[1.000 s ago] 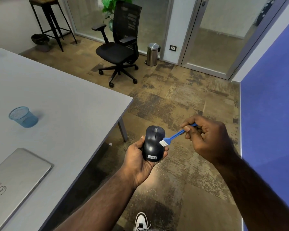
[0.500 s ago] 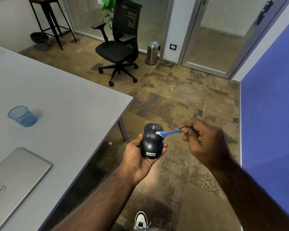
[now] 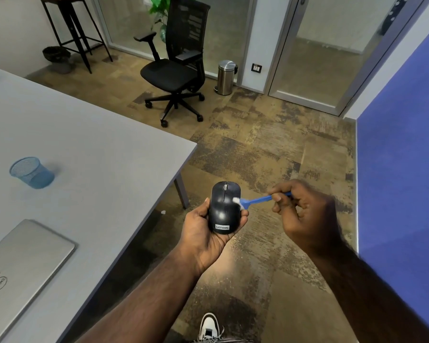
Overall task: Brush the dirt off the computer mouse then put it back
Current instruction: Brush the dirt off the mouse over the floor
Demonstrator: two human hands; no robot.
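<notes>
Black plastic mouse [image 3: 224, 209] sat cradled in our left hand [image 3: 208, 233], out over the floor just past the bench [image 3: 97, 149] corner, fingers [image 3: 244, 214] curled round its far side and thumb along the near side. Our right hand [image 3: 305, 216] pinched the blue brush [image 3: 258, 199] handle between thumb and fingertips, the rest curled in. White bristles touched the mouse's right button, pointing away from those fingers. Blue mesh cup [image 3: 31, 172] and closed laptop [image 3: 20, 263] sat on the bench.
</notes>
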